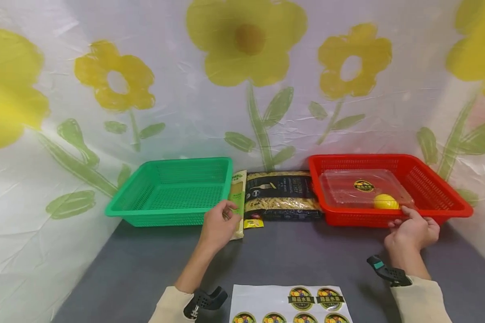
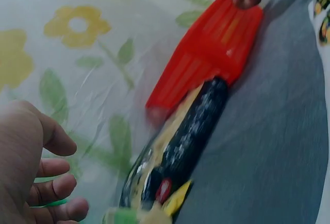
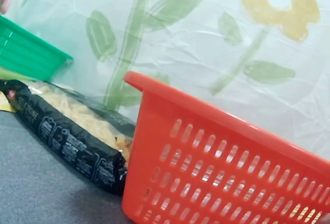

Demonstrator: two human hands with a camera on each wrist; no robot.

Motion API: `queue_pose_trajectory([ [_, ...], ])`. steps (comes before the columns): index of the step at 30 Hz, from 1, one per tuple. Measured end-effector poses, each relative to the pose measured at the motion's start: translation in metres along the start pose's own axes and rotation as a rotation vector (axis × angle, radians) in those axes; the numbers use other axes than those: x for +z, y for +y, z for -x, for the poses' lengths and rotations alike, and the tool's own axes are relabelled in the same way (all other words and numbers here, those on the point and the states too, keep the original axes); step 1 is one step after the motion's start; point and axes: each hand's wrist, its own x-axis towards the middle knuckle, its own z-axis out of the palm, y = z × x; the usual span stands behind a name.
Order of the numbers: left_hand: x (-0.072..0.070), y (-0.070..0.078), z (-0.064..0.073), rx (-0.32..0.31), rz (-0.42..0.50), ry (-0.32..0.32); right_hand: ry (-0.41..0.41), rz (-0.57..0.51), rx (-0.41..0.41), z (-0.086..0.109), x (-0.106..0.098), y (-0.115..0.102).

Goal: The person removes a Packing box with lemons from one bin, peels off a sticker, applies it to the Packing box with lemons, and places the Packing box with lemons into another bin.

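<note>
In the head view my right hand [image 1: 412,231] grips the front rim of the red basket [image 1: 388,218], thumb over the edge and fingers curled below it. Inside that basket lie a clear plastic box [image 1: 339,197] with a round label and a yellow round thing [image 1: 385,202]. My left hand [image 1: 220,226] hovers by the front right corner of the green basket [image 1: 165,216], over a long green-and-cream packet [image 1: 236,197]. Its fingers are loosely bent, with nothing between them in the left wrist view [image 2: 46,172].
Between the baskets lies a black bag of pasta [image 1: 283,195], with a small yellow packet [image 1: 253,223] before it. A sheet of round stickers [image 1: 262,298] lies on the grey table [image 1: 307,255] at the front. A flowered curtain [image 1: 165,134] hangs behind.
</note>
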Motion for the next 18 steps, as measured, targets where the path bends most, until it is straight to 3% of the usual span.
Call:
queue_pose_trajectory([
  [7,-0.005,-0.008,-0.006,0.033,0.045,-0.044,0.086,-0.04,0.013,-0.002,-0.003,-0.018],
  [12,-0.005,-0.003,-0.004,0.038,0.006,-0.048,0.132,-0.113,-0.143,0.008,0.0,-0.027],
  [15,-0.005,0.002,-0.002,0.057,-0.031,-0.035,0.054,-0.174,-0.269,0.022,0.009,-0.026],
  [18,-0.007,0.008,0.002,0.1,-0.094,-0.05,-0.137,-0.186,-0.395,0.039,0.019,-0.015],
])
